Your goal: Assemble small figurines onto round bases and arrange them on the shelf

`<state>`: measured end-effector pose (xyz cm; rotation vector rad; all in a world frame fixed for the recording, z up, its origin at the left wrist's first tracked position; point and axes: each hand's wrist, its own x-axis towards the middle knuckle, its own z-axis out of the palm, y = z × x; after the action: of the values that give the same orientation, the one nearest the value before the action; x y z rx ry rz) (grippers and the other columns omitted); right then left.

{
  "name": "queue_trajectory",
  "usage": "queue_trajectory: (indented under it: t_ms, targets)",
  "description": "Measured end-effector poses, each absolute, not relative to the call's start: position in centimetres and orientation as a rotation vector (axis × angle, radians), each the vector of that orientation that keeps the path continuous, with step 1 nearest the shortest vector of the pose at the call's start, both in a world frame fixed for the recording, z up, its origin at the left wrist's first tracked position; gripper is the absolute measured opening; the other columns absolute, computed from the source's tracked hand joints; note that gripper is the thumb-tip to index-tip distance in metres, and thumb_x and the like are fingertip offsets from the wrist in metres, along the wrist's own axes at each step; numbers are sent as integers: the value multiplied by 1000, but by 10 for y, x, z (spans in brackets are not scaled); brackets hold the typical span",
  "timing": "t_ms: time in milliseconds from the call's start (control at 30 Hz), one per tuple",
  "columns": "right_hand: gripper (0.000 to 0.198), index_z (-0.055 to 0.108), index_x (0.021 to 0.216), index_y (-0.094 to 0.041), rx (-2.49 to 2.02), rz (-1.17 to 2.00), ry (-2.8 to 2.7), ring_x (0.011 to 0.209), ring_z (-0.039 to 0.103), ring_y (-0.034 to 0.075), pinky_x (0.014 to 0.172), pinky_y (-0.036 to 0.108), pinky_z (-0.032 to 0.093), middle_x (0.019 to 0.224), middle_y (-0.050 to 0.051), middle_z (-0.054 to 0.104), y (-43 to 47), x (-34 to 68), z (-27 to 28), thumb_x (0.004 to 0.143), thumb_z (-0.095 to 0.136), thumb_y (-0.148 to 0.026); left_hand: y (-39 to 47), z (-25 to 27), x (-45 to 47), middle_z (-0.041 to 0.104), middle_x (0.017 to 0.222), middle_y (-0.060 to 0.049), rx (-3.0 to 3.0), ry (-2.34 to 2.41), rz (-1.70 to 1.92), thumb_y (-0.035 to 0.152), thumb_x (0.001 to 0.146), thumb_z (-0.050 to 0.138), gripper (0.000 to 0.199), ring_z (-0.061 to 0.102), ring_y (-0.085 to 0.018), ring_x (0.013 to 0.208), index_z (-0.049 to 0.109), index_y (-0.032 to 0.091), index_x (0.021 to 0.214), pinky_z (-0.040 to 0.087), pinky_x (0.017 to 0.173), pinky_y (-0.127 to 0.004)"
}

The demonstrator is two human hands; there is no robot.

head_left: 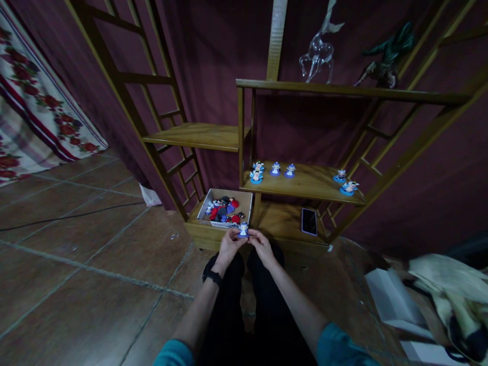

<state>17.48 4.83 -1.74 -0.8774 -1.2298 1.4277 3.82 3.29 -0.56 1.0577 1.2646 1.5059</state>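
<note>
Near the front wall of the open cardboard box (247, 202), and before the wooden shelf (314, 182) where two purple-based figurines (282, 170) stand well apart from a blue-based pair (347, 188), left hand (229, 246) and right hand (262, 246), forearms converging, pinch a white-and-purple figurine (243, 230).

A maroon curtain (217, 46) hangs behind wooden shelving (202, 134) on brown tiled floor (133, 249).

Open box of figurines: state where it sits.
In the head view, the box sits just left of centre on the bottom shelf, just beyond the left hand and left of the phone.
</note>
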Motion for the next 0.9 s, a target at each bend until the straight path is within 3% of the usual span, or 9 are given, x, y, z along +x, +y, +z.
queue_trajectory:
  t_ms: [233, 900]
  targets:
    - [34, 65, 104, -23, -912, 1404, -1271, 100, 59, 21, 93, 39, 43, 106, 4, 66, 53, 172, -17, 73, 58, -34, 35, -11, 39, 60, 76, 1, 1122, 1267, 1505, 25, 53, 76, 43, 57, -12, 66, 46, 18, 84, 45, 68, -27]
    - [27, 67, 94, -22, -917, 1367, -1196, 92, 59, 21, 89, 37, 44, 94, 3, 68, 49, 173, -4, 70, 59, -32, 28, 9, 37, 64, 81, -2, 1087, 1286, 1413, 27, 55, 75, 38, 60, -15, 74, 53, 17, 84, 45, 73, -30]
